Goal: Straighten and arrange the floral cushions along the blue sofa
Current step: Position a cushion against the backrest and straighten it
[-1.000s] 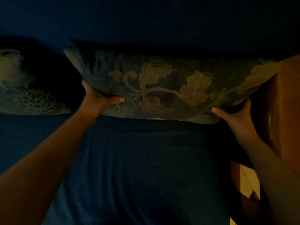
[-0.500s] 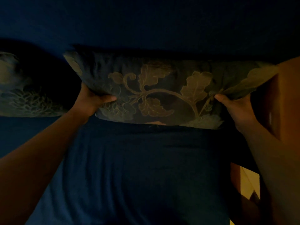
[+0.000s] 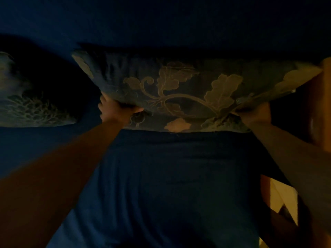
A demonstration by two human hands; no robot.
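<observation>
The scene is dim. A dark floral cushion with pale leaves and a curling stem stands against the back of the blue sofa, its lower edge resting on the seat. My left hand grips its lower left side, fingers tucked behind the fabric. My right hand pinches its lower right side. A second floral cushion leans against the sofa back at the far left, apart from the first by a dark gap.
A wooden armrest or side panel rises at the right, touching the held cushion's right corner. Below it, a strip of pale floor shows beside the sofa's edge. The blue seat stretches wide in front of me.
Both hands shifted their grip further up the cushion's sides, and the cushion has tipped more upright, so more of its lower face with a pale flower shows.
</observation>
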